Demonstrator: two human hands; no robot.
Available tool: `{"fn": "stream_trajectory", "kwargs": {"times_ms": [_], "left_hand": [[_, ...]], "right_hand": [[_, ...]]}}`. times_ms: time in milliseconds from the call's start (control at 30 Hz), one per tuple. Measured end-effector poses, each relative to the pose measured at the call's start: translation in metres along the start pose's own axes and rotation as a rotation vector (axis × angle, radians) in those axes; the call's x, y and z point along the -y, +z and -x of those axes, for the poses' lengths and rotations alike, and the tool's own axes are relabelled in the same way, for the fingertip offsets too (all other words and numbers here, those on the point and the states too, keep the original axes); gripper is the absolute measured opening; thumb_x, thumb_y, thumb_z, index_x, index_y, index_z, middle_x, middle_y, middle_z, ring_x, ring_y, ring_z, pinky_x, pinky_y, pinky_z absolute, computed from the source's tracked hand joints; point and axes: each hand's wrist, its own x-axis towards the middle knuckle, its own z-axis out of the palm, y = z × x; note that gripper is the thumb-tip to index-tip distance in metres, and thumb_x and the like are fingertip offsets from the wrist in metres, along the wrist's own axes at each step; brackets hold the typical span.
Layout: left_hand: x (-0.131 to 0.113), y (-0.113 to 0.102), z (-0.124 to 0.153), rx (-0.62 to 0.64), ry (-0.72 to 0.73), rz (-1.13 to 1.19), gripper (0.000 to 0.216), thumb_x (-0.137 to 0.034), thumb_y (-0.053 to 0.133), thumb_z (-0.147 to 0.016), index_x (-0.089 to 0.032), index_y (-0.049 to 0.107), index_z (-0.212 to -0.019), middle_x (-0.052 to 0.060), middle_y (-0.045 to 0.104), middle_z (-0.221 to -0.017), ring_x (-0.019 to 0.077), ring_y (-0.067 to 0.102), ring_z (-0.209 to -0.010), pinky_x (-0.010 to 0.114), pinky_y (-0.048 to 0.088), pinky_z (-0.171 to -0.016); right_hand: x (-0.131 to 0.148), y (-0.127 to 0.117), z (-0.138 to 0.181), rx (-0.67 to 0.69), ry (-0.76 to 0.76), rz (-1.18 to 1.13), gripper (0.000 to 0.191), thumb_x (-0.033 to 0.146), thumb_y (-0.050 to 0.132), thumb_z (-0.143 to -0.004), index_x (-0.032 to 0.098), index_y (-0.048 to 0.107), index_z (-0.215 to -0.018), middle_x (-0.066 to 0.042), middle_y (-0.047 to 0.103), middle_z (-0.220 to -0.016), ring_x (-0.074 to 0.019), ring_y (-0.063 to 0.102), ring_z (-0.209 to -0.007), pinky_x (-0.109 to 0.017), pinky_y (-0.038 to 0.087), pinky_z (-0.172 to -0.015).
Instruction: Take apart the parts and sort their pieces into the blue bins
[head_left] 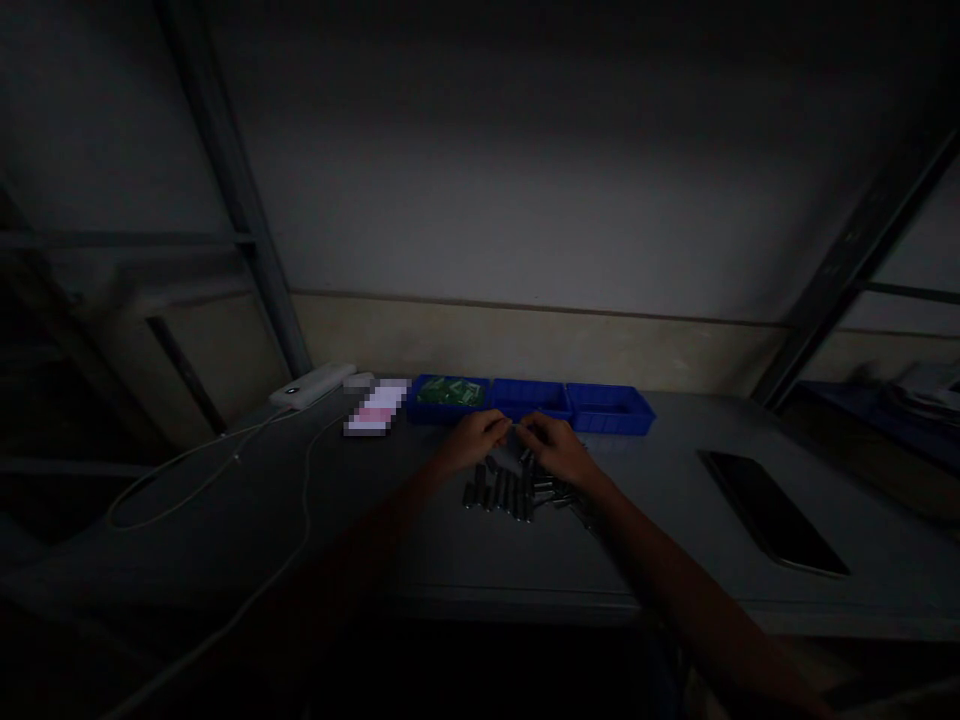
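My left hand and my right hand meet fingertip to fingertip over the table, just in front of the blue bins. Both are closed in a pinch around something small between them, too dark and tiny to name. Under and in front of my hands lie several small metal cylinders, some side by side in a row, others in a loose heap to the right. Behind my left hand stands a blue bin with green pieces in it. Beside it are a middle blue bin and a right blue bin.
A dark flat tablet-like device lies on the grey table at the right. On the left are a lit phone, a white power strip and a trailing white cable. A wall closes off the back, with metal posts either side.
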Motion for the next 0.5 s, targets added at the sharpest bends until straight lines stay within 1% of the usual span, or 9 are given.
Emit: {"fn": "stream_trajectory", "kwargs": {"times_ms": [133, 200, 267, 333, 367, 433, 500], "left_hand": [[0.000, 0.003, 0.000, -0.009, 0.062, 0.085, 0.013, -0.026, 0.048, -0.079, -0.014, 0.054, -0.080, -0.001, 0.055, -0.064, 0.0110, 0.053, -0.061, 0.022, 0.040, -0.058], [0.001, 0.004, 0.000, -0.012, 0.077, 0.049, 0.015, -0.027, 0.049, -0.078, -0.014, 0.055, -0.085, -0.001, 0.055, -0.064, 0.0108, 0.053, -0.060, 0.021, 0.038, -0.055], [0.003, 0.002, 0.002, -0.035, 0.094, -0.051, 0.018, -0.029, 0.050, -0.078, -0.015, 0.056, -0.089, -0.002, 0.055, -0.061, 0.0106, 0.052, -0.057, 0.020, 0.036, -0.052], [0.006, -0.004, 0.003, -0.029, 0.080, -0.159, 0.021, -0.031, 0.052, -0.077, -0.016, 0.058, -0.090, -0.002, 0.055, -0.059, 0.0109, 0.051, -0.054, 0.021, 0.034, -0.050], [0.008, -0.007, 0.004, 0.002, 0.057, -0.205, 0.022, -0.033, 0.055, -0.075, -0.016, 0.059, -0.088, -0.002, 0.055, -0.057, 0.0112, 0.051, -0.053, 0.021, 0.034, -0.049], [0.012, -0.013, 0.006, 0.126, -0.010, -0.272, 0.025, -0.038, 0.062, -0.068, -0.017, 0.061, -0.080, -0.001, 0.058, -0.057, 0.0124, 0.053, -0.052, 0.021, 0.033, -0.047], [0.016, -0.015, 0.006, 0.196, -0.042, -0.323, 0.026, -0.040, 0.066, -0.062, -0.017, 0.062, -0.072, 0.000, 0.061, -0.059, 0.0135, 0.055, -0.053, 0.021, 0.033, -0.047]], "right_hand": [[-0.002, -0.001, -0.001, 0.017, 0.000, -0.045, 0.030, 0.036, 0.041, -0.086, 0.014, 0.060, -0.081, 0.000, 0.058, -0.068, -0.0102, 0.050, -0.060, -0.021, 0.035, -0.057], [-0.006, 0.001, -0.002, 0.023, 0.008, -0.031, 0.027, 0.034, 0.042, -0.085, 0.014, 0.060, -0.080, -0.001, 0.059, -0.068, -0.0105, 0.051, -0.061, -0.021, 0.035, -0.057], [-0.010, 0.001, -0.004, 0.005, 0.009, 0.016, 0.024, 0.032, 0.045, -0.084, 0.014, 0.060, -0.082, -0.001, 0.059, -0.067, -0.0111, 0.051, -0.060, -0.022, 0.035, -0.057], [-0.014, -0.001, -0.005, -0.068, 0.032, 0.079, 0.023, 0.032, 0.046, -0.083, 0.015, 0.060, -0.087, -0.001, 0.059, -0.066, -0.0117, 0.051, -0.059, -0.022, 0.035, -0.056], [-0.016, -0.003, -0.006, -0.122, 0.061, 0.113, 0.024, 0.034, 0.046, -0.083, 0.015, 0.060, -0.089, -0.001, 0.059, -0.065, -0.0119, 0.051, -0.058, -0.022, 0.034, -0.055], [-0.022, -0.008, -0.007, -0.234, 0.141, 0.173, 0.026, 0.037, 0.047, -0.083, 0.016, 0.060, -0.092, -0.001, 0.059, -0.064, -0.0123, 0.050, -0.056, -0.023, 0.034, -0.054], [-0.029, -0.013, -0.008, -0.317, 0.219, 0.223, 0.026, 0.037, 0.048, -0.082, 0.017, 0.061, -0.093, -0.002, 0.060, -0.064, -0.0127, 0.050, -0.054, -0.023, 0.034, -0.054]]}}
